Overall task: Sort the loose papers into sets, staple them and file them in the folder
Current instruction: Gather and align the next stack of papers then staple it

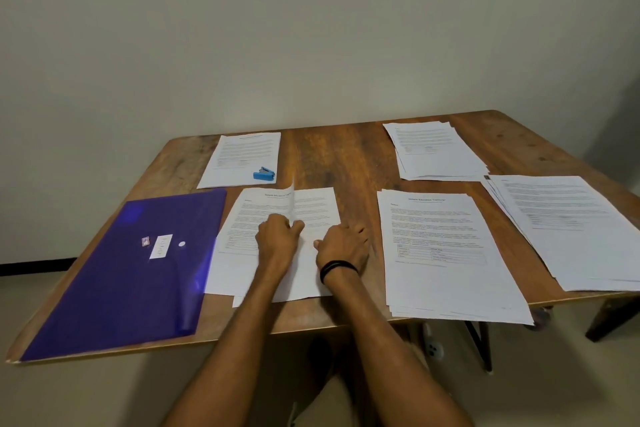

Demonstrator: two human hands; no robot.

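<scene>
The left hand (278, 236) is pinching a raised sheet of the middle paper set (313, 206), which is lying near-centre on the counter (346, 156), long axis running near to far. The right hand (343, 246) is resting loose-fingered on its right edge. The blue stapler (264, 174) is sitting just beyond, slightly left, nearer the left hand.

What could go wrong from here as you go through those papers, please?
The sheet that the left hand pinches up could crease or slip out of order. The near right stack overhangs the table edge and might slide off if nudged.
</scene>
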